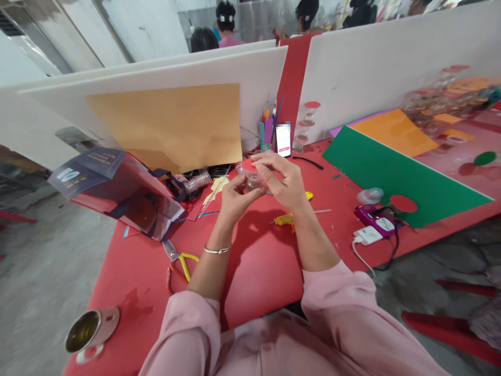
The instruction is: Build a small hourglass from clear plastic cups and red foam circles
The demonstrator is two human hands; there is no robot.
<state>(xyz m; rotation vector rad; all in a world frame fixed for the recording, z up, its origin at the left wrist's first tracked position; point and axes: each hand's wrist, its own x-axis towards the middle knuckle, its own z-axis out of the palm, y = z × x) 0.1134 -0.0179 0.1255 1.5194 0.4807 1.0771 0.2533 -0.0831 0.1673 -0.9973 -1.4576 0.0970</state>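
My left hand (237,196) is closed around a small clear plastic cup (253,184), held up over the red table. On top of the cup lies a round red disc (249,165). My right hand (284,180) has its thumb and fingers closed at the disc's right edge; its fingers partly cover both pieces. Below the right wrist, a yellow glue gun (284,220) rests on the table. Pliers with red and yellow handles (183,263) lie beside my left forearm.
A mug of liquid (94,331) stands near the left front edge. A bag (129,190) leans at the left. Behind are a phone (283,140) and stacked clear cups with red discs (306,124). A green board (399,177) and purple power strip (373,219) lie right.
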